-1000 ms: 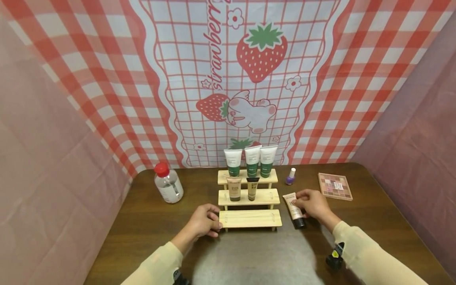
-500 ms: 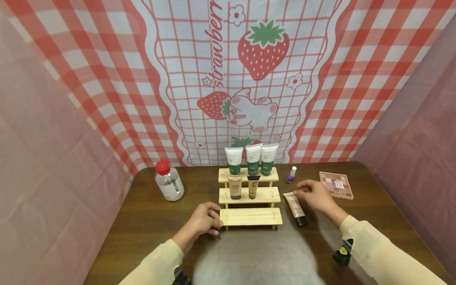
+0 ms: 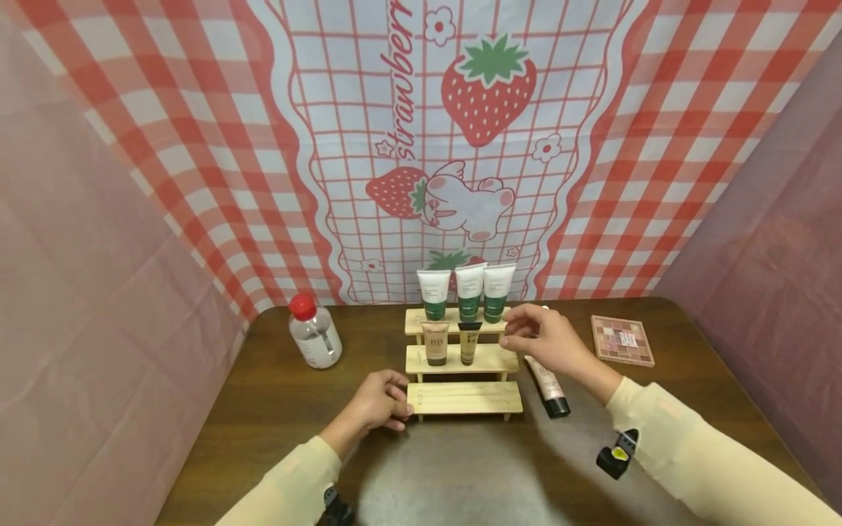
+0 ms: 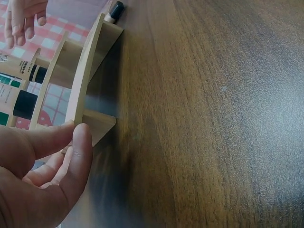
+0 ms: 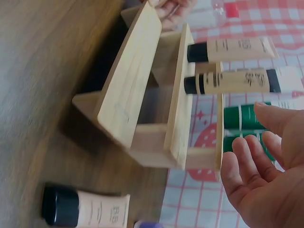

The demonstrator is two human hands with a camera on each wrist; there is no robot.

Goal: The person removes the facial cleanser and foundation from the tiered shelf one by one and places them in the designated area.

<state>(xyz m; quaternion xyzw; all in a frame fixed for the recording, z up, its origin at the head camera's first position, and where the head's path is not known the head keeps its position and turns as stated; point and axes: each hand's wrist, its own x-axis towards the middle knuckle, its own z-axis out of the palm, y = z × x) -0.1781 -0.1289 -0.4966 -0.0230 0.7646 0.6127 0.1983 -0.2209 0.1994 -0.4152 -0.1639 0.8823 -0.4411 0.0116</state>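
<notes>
My left hand (image 3: pixel 376 400) pinches the left end of the lowest shelf of a three-tier wooden stand (image 3: pixel 463 398); the left wrist view shows thumb and finger on the board's edge. My right hand (image 3: pixel 546 337) is held beside the stand's upper right end, fingers extended and apart, holding nothing. Nearest it are white-and-green squeeze tubes (image 3: pixel 498 294) standing on the top shelf. A beige BB cream tube (image 3: pixel 437 343) and a slim black-topped tube (image 3: pixel 468 343) stand on the middle shelf. Another BB cream tube (image 3: pixel 549 391) lies on the table below my right hand, partly hidden by it.
On the table's left stands a clear bottle (image 3: pixel 317 340) with a red cap. An eyeshadow palette (image 3: pixel 621 340) lies at the right. A purple nail polish bottle (image 5: pixel 148 224) is mostly hidden behind my right hand in the head view. Checked cloth (image 3: pixel 592 183) hangs behind the table.
My right hand has left the lying BB cream tube and moved up and left to the stand's upper right end. My left hand has stayed on the lowest shelf.
</notes>
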